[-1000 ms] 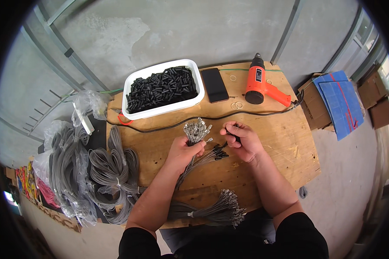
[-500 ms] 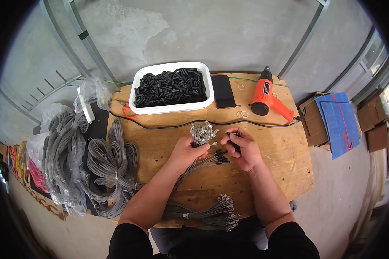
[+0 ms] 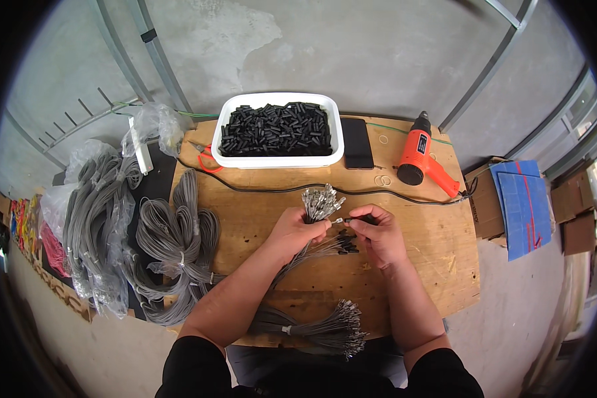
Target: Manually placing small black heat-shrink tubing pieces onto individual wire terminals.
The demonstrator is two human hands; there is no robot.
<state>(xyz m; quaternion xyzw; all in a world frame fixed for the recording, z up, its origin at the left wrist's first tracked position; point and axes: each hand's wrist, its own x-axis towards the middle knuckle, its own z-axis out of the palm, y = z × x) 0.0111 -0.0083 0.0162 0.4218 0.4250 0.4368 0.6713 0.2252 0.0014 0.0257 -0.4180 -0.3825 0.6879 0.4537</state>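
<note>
My left hand [image 3: 302, 232] is closed round a bundle of thin grey cables near their ends, where silvery metal terminals [image 3: 322, 201] fan out above the fist. One terminal sticks out to the right from between thumb and finger. In a pinch, my right hand [image 3: 379, 233] holds a short black sleeve [image 3: 357, 219] at that terminal's tip; whether it has slid over the metal is too small to tell. Below the hands lie several cables with black sleeves [image 3: 345, 243] on their ends. Nearer me rests another tied cable bundle [image 3: 312, 330] with bare metal terminals.
A white tub [image 3: 278, 162] full of black sleeves stands at the back, beside a phone [image 3: 359, 142]. Red-handled pliers [image 3: 207, 159] lie left of it, an orange heat gun [image 3: 423, 156] right. A black cord [image 3: 272, 191] crosses the table. Coiled grey cables [image 3: 166, 242] fill the left side.
My right hand has brought a black sleeve leftward to the single terminal sticking out of my left hand. The whole view has shifted slightly; the left hand keeps its grip.
</note>
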